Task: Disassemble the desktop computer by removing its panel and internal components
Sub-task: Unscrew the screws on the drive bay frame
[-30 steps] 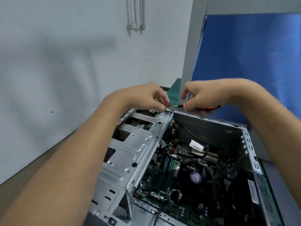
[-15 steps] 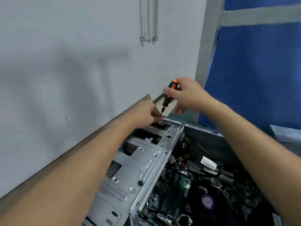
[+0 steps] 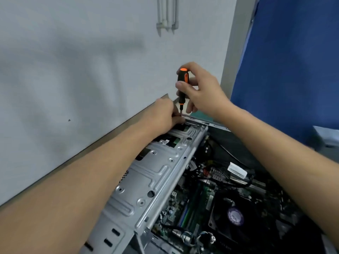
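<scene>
The open desktop case lies on its side, its grey metal drive cage point(image 3: 154, 182) on the left and the motherboard point(image 3: 200, 204) with a black CPU fan point(image 3: 236, 217) on the right. My right hand point(image 3: 201, 90) grips an orange-and-black screwdriver point(image 3: 182, 87) held upright, tip down at the far corner of the cage. My left hand point(image 3: 167, 114) rests at that corner with its fingertips pinched round the screwdriver tip; what lies under them is hidden.
A white wall runs along the left, close behind the case. A blue partition point(image 3: 293, 61) and a grey post point(image 3: 236, 43) stand at the right. Black cables with a white connector point(image 3: 237, 171) cross the motherboard. The case's far rim point(image 3: 203, 121) lies under my right hand.
My right hand has swung the screwdriver from lying flat along the case rim to standing upright, tip down at the cage corner. My left hand has stayed at that corner. The view has shifted closer.
</scene>
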